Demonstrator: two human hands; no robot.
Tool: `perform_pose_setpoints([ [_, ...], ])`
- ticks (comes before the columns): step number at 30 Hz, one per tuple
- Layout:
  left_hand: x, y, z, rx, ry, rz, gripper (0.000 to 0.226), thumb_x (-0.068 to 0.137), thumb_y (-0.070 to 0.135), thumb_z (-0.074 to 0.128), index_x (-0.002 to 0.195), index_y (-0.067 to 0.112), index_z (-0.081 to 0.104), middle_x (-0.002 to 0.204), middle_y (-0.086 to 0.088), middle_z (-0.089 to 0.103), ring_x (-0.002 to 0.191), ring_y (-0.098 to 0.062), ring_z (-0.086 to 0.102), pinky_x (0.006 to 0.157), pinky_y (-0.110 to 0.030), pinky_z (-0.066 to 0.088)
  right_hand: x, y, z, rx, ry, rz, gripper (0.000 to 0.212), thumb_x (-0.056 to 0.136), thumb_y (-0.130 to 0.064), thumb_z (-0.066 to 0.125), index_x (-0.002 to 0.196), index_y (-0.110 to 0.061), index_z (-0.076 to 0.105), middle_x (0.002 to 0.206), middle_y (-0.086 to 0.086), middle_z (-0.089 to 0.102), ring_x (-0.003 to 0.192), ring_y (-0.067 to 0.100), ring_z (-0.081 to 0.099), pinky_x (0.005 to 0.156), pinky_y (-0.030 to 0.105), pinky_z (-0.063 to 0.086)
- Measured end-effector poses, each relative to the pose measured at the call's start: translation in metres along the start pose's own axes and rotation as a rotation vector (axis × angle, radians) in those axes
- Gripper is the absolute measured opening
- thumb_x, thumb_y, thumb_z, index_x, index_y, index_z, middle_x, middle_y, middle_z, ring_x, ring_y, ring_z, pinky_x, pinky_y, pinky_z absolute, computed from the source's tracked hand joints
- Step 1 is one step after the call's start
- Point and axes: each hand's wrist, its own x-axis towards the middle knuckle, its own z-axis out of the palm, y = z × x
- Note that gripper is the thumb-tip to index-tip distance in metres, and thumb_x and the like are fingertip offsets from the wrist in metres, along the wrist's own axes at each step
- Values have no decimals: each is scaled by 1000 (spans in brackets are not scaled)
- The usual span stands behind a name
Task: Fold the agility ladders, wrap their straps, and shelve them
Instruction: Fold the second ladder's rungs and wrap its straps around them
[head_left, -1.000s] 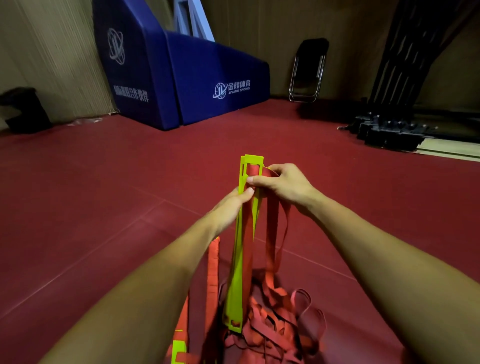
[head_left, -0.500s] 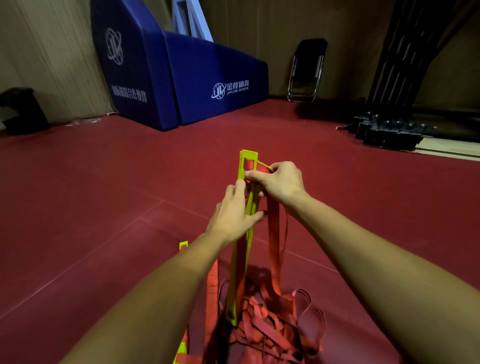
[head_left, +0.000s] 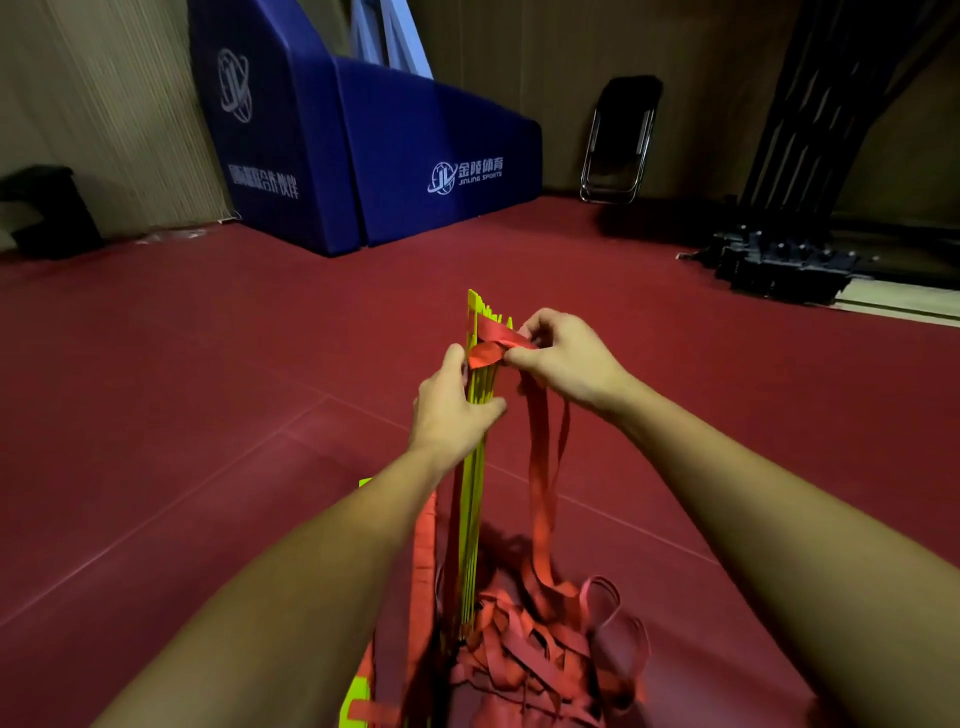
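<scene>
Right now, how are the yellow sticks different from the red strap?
The yellow rungs stand straight and upright in a tight stack; the red strap hangs limp and curls into a heap on the floor. The left hand grips the yellow rungs, while the right hand pinches the red strap. Both are held up together, touching near the top.

Blue padded base (head_left: 395, 156), folded black chair (head_left: 621, 140) against wall; red floor (head_left: 208, 364).
</scene>
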Motion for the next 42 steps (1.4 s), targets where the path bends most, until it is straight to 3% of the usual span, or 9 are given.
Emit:
perform_pose_setpoints([
  [5,0,3,3,7,5,-8,45,74,29,78,90,21,37,72,-1,59,73,-35,59,62,-39,43,-2,-9,-7,-236,-53,-38,12,77,-24,61,71,-16,66,65,3,63,66,16,53,65,34,45],
  [10,-3,5,1,-52,-10,-5,37,73,35,71,88,24,38,75,3,65,74,-28,65,69,-42,54,-9,-22,-12,240,-300,93,18,95,-7,45,93,-8,63,81,12,69,72,22,63,68,29,48],
  [17,-4,4,-3,-111,-47,4,35,67,36,71,86,26,43,81,13,69,77,-15,68,75,-42,56,-13,-22,-20,486,-356,187,5,95,-7,50,95,-9,55,64,0,67,78,28,69,69,29,54],
  [21,-2,4,-6,-72,-53,18,41,71,23,78,88,22,40,75,5,64,68,-22,60,63,-36,48,-15,-18,-28,543,-440,189,5,96,-15,59,92,-14,56,89,13,73,69,15,67,62,23,49],
  [26,-1,1,-13,-59,-11,45,42,73,19,79,85,17,39,69,1,56,61,-20,49,61,-38,41,-12,-15,-32,469,-423,175,22,90,-8,68,108,-11,54,93,15,73,69,14,67,65,23,50],
  [28,-1,0,-15,-58,4,55,42,73,19,78,84,15,38,67,4,50,58,-16,45,60,-35,38,-13,-16,-31,401,-423,124,8,97,-11,59,103,-7,59,93,12,74,71,13,67,66,22,52],
  [35,1,2,-19,-141,13,64,32,76,15,76,88,8,48,65,6,52,56,-8,43,54,-17,36,-9,-7,-27,329,-453,76,30,104,-24,48,90,-9,69,82,9,63,67,10,53,63,22,40],
  [39,5,-2,-17,-233,2,46,28,74,14,75,86,12,50,64,8,53,57,-6,43,56,-23,37,-9,-2,-23,412,-373,119,15,100,-6,53,112,-4,61,82,9,70,68,11,64,68,22,52],
  [42,6,2,-16,-376,-60,29,26,75,7,73,89,14,52,69,8,57,60,-9,48,58,-28,42,-7,3,-22,447,-271,135,36,95,-5,61,129,0,52,79,11,71,63,12,64,68,21,54],
])
